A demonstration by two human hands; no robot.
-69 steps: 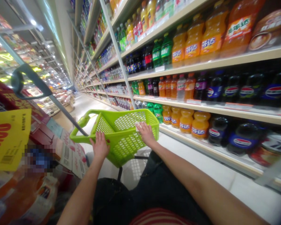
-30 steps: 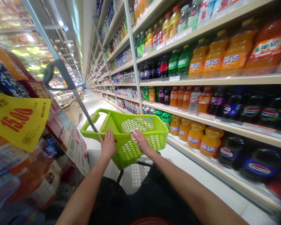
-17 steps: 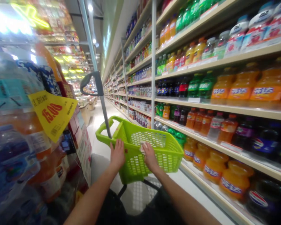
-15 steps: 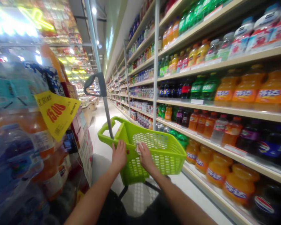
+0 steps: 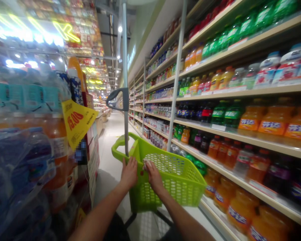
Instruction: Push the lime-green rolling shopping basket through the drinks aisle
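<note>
A lime-green plastic shopping basket (image 5: 180, 182) on a wheeled frame stands in front of me in a shop aisle. Its grey pull handle (image 5: 119, 99) rises on a metal rod from the near left corner. My left hand (image 5: 129, 173) grips the basket's near rim, fingers curled over it. My right hand (image 5: 153, 174) rests on the same rim a little to the right, closed on a small white cloth (image 5: 146, 164) pressed against the plastic. The basket's inside looks bare where it shows.
Long shelves of soft-drink bottles (image 5: 243, 130) run along the right, orange ones low down (image 5: 237, 209). On my left stands a stack of shrink-wrapped bottles (image 5: 27, 150) with a yellow price tag (image 5: 76, 122). The pale aisle floor (image 5: 110, 140) stretches ahead.
My right hand with the cloth has slid leftward along the basket rim, closer to my left hand. My view has tilted up and turned left, and the pull handle now stands nearly upright.
</note>
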